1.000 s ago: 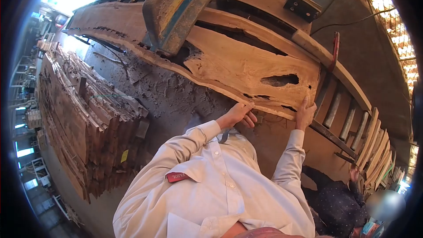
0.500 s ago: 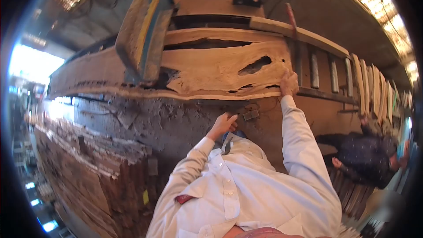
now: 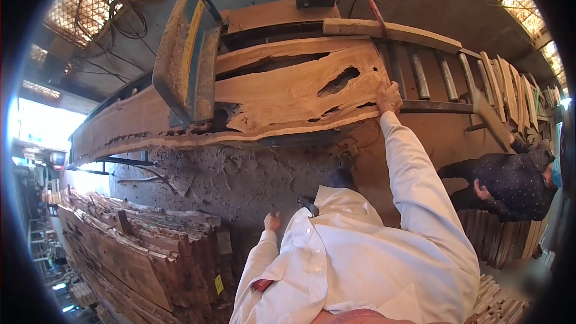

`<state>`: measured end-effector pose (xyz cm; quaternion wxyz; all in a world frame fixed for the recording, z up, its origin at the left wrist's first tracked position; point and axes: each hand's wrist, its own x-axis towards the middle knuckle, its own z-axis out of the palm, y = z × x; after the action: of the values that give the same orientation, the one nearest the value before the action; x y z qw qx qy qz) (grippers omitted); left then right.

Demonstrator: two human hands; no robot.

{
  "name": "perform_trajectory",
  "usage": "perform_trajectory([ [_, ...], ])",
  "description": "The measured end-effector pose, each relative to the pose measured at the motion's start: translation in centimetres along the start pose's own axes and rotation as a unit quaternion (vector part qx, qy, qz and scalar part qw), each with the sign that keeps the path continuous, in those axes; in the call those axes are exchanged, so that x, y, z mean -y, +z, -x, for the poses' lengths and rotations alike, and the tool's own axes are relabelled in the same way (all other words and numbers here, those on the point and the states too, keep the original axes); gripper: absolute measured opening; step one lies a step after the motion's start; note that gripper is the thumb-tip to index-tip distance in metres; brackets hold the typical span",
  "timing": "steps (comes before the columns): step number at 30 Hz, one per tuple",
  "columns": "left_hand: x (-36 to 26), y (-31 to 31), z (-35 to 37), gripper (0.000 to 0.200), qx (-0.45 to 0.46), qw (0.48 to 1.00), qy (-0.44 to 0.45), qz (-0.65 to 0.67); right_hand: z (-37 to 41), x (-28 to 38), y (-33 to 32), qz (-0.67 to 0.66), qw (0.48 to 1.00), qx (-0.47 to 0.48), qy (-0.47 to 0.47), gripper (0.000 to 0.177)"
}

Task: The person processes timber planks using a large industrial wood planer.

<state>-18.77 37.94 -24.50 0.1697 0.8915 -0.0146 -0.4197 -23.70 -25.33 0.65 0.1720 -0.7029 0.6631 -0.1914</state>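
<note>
A long wooden slab (image 3: 282, 90) with dark hollows, cracks and a wavy natural edge lies across a machine bed. My right hand (image 3: 389, 97) grips its right end at the near corner, with the fingers on top and the underside of the grip hidden. Down beside my body hangs my left hand (image 3: 273, 222), apart from the slab and above the littered floor. It is small in view and its fingers are not clear. The slab passes under a blue and yellow machine frame (image 3: 193, 60) on the left.
Metal rollers (image 3: 447, 70) extend right of the slab, and a light batten (image 3: 393, 33) runs along the far side. Stacked rough boards (image 3: 138, 252) stand at lower left. A person in dark clothing (image 3: 510, 183) handles a plank (image 3: 491, 119) at the right.
My left hand has dropped down and left, away from the slab's edge. My right hand stays on the slab's end. A plank now shows near the other person, and the view has shifted.
</note>
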Motion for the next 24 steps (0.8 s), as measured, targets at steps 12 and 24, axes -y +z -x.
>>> perform_trajectory([
  [12,-4.1,0.3,1.8,0.048,-0.037,0.992,0.115,0.023,0.4,0.1,-0.4,-0.010,1.000,0.003,-0.003,0.071],
  [24,-1.0,-0.4,4.4,0.052,-0.040,0.998,0.051,0.025,0.0,-0.3,0.1,0.009,1.000,0.004,-0.014,0.069],
])
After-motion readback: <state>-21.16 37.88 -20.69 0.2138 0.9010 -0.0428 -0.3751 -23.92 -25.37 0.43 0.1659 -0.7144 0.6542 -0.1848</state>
